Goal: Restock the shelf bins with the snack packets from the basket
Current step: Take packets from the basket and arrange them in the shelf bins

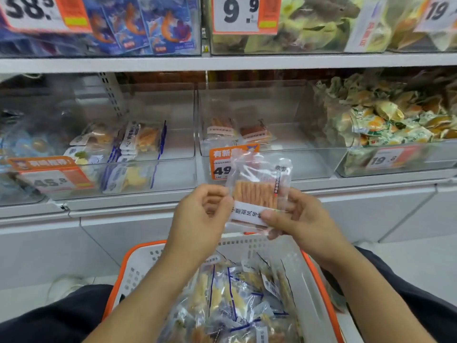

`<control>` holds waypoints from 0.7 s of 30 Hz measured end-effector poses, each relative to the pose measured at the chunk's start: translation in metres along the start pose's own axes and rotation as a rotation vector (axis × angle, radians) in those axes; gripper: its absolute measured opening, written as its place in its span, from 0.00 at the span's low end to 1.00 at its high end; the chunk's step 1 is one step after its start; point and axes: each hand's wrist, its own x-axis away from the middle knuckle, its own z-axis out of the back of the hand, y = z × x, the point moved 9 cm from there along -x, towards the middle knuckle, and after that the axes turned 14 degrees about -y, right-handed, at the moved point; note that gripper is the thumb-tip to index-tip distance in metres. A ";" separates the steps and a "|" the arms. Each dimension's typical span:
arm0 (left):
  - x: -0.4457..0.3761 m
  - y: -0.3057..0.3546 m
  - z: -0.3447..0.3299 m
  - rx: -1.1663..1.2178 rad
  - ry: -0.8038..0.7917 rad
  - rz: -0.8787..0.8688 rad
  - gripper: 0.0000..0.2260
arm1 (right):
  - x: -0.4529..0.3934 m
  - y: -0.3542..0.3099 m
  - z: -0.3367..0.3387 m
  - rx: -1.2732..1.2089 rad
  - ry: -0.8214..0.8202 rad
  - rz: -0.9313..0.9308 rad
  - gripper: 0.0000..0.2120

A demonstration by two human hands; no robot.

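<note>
Clear snack packet pinched upright between both raised hands.

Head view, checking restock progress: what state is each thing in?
Snack packet: sealed, upright, held by both hands.
Left hand: gripping packet's left edge.
Right hand: pinching packet's label.
Basket: full of packets.
Middle bin: nearly empty, two packets at back.
Right bin: heaped.

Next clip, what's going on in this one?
A person is restocking a shop shelf. Both hands hold one clear snack packet above the orange-rimmed basket: the right hand pinches its white label, the left hand curls at its left edge. The clear bin straight ahead holds only a few similar packets.
</note>
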 end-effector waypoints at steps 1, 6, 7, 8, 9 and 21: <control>-0.006 0.014 0.008 -0.100 0.034 -0.060 0.06 | 0.000 -0.011 0.009 0.010 0.049 0.052 0.19; -0.044 0.054 0.045 -0.723 0.173 -0.237 0.29 | -0.019 -0.064 0.065 0.255 0.324 0.163 0.17; -0.055 0.048 0.047 -0.784 0.137 -0.185 0.35 | -0.029 -0.073 0.076 0.331 0.369 0.162 0.17; -0.065 0.040 0.046 -0.806 0.091 -0.129 0.39 | -0.040 -0.080 0.087 0.399 0.399 0.156 0.17; -0.072 0.033 0.043 -0.803 0.049 -0.085 0.43 | -0.054 -0.085 0.097 0.455 0.418 0.137 0.17; -0.091 0.007 0.039 -0.876 0.237 -0.149 0.42 | -0.224 -0.027 0.158 0.374 0.248 -0.320 0.07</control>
